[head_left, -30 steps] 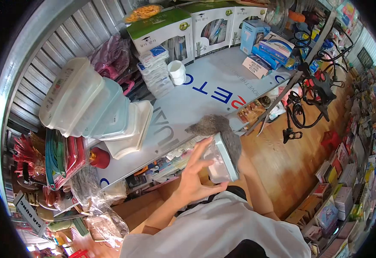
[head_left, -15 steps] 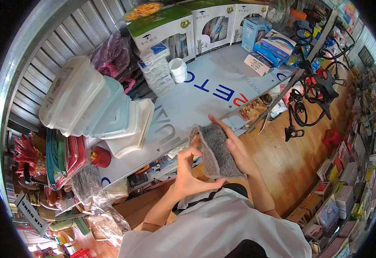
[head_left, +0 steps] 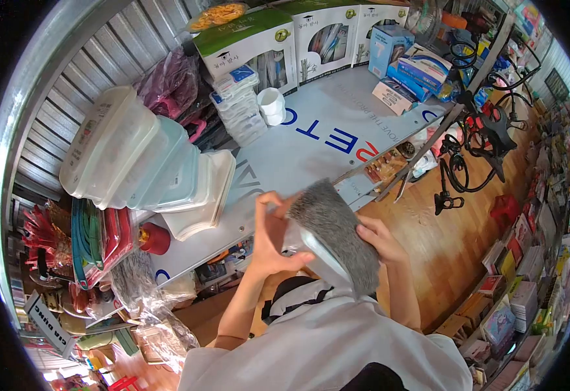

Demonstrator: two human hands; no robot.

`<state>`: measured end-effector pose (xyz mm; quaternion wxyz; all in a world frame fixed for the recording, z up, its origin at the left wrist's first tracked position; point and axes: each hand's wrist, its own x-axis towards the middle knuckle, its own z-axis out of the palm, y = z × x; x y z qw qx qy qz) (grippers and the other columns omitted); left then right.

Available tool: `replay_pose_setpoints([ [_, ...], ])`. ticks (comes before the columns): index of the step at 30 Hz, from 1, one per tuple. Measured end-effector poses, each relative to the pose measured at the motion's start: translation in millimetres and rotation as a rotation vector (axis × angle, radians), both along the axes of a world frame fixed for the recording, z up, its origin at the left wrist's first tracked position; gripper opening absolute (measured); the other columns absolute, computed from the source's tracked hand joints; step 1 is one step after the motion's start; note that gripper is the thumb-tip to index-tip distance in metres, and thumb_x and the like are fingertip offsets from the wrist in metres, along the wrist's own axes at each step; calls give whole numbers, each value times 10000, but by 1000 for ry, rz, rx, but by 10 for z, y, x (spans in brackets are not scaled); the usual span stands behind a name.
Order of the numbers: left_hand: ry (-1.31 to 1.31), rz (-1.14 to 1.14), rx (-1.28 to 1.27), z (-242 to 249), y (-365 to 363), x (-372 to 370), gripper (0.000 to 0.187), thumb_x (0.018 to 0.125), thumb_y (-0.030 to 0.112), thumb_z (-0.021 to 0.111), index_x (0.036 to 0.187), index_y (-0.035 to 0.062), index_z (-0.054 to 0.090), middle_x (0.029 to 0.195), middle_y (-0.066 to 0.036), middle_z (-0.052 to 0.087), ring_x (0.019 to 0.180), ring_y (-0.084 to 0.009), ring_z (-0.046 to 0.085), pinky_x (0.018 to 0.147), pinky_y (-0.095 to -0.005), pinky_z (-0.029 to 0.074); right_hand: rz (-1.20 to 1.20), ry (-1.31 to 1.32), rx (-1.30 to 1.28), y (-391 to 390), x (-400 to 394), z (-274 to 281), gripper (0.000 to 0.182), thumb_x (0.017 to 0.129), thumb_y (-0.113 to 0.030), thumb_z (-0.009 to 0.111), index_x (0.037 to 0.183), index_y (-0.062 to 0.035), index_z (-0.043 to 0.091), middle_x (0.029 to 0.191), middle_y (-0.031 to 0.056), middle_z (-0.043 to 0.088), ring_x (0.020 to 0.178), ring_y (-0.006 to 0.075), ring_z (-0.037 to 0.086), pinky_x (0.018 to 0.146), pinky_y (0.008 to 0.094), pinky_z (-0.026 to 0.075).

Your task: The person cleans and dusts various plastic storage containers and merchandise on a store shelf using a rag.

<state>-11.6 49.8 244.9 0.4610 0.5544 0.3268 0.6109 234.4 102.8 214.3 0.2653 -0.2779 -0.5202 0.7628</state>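
A thick rectangular pad with a grey, fur-like face (head_left: 337, 234) and a pale, shiny edge is held up in front of my body, tilted; I cannot make out its exact kind. My left hand (head_left: 268, 238) curves in a C round its left side, thumb against the pale edge and fingertips partly hidden behind it. On the right side my right hand (head_left: 384, 242) grips the pad, with fingers over the grey face. Below the pad is my white shirt with a black strap (head_left: 298, 296).
Ahead stands a grey lettered table (head_left: 324, 124) carrying stacked plastic containers (head_left: 128, 156), white cups (head_left: 271, 106), green-and-white boxes (head_left: 252, 49) and small blue boxes (head_left: 422, 68). Black cabled clamps (head_left: 487, 143) hang at right. Packed shelves (head_left: 513, 287) line the right side.
The pad has turned, so its grey face now shows broadly and higher up. My right hand has shifted from lying along its side to gripping its right edge; my left hand has moved slightly left.
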Motion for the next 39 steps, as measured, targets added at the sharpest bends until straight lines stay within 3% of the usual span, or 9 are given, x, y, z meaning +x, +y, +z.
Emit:
replay_pose_setpoints([
  [4, -112, -176, -65, -1, -31, 218, 848, 603, 134, 883, 1191, 134, 272, 1361, -250, 450, 1280, -284, 427, 1084, -399, 283, -7, -119, -49, -8, -10, 98, 487, 991, -359, 518, 1256, 50, 528, 1108, 60, 613, 996, 109, 566, 867, 273, 458],
  [13, 93, -125, -128, 40, -47, 82, 808, 602, 154, 885, 1151, 129, 293, 1218, -171, 522, 1162, -231, 492, 1015, -368, 353, 19, -121, -129, 205, -207, 154, 525, 976, -398, 539, 1278, 31, 524, 1123, 65, 612, 1014, 114, 565, 872, 271, 456],
  [16, -142, -115, -142, 105, 13, -34, 805, 608, 179, 889, 1138, 123, 286, 1144, -178, 555, 1104, -229, 529, 965, -334, 392, -44, -99, -117, 132, -330, 144, 519, 973, -380, 552, 1295, 25, 516, 1145, 67, 609, 1041, 122, 563, 897, 277, 454],
  [18, -175, -92, -154, 74, 31, -189, 774, 643, 196, 877, 1116, 110, 270, 1231, -283, 538, 1137, -270, 546, 945, -342, 439, -162, -34, -133, 30, -383, 6, 516, 972, -375, 554, 1299, 22, 515, 1156, 66, 608, 1050, 131, 564, 912, 282, 452],
  [21, -265, 3, -34, 69, 65, -239, 746, 673, 213, 864, 1100, 109, 260, 1347, -369, 435, 1217, -315, 510, 994, -403, 444, -150, -4, -200, -53, -283, 62, 525, 965, -373, 567, 1307, 22, 511, 1170, 81, 615, 1062, 157, 579, 928, 304, 457],
  [24, -269, 209, -3, 3, 44, -151, 740, 681, 211, 861, 1095, 118, 255, 1361, -369, 413, 1207, -319, 515, 993, -417, 451, -483, 289, -428, -161, -361, -7, 502, 953, -354, 588, 1287, 15, 526, 1177, 90, 626, 1050, 182, 604, 924, 325, 472],
  [25, -198, 323, 7, 54, 37, -17, 747, 664, 323, 854, 1094, 125, 276, 1350, -336, 443, 1228, -307, 489, 1034, -401, 392, -640, 335, -513, -177, -428, -47, 465, 963, -348, 562, 1265, 4, 542, 1177, 97, 636, 1047, 203, 621, 918, 343, 486],
  [30, -114, 351, 280, -244, 47, 379, 769, 643, 206, 891, 1055, 162, 243, 1422, -389, 307, 1347, -366, 358, 1088, -455, 290, -674, 654, -410, -164, -358, -149, 466, 994, -392, 455, 1276, -32, 548, 1195, 115, 628, 1062, 237, 622, 916, 385, 504],
  [39, 54, 606, 451, -431, 12, 478, 751, 603, 213, 913, 997, 115, 282, 1418, -376, 289, 1299, -395, 403, 1059, -467, 322, -899, 522, -272, -483, -635, -147, 475, 1021, -353, 348, 1387, -60, 423, 1389, 90, 479, 1285, 227, 449, 1095, 404, 332],
])
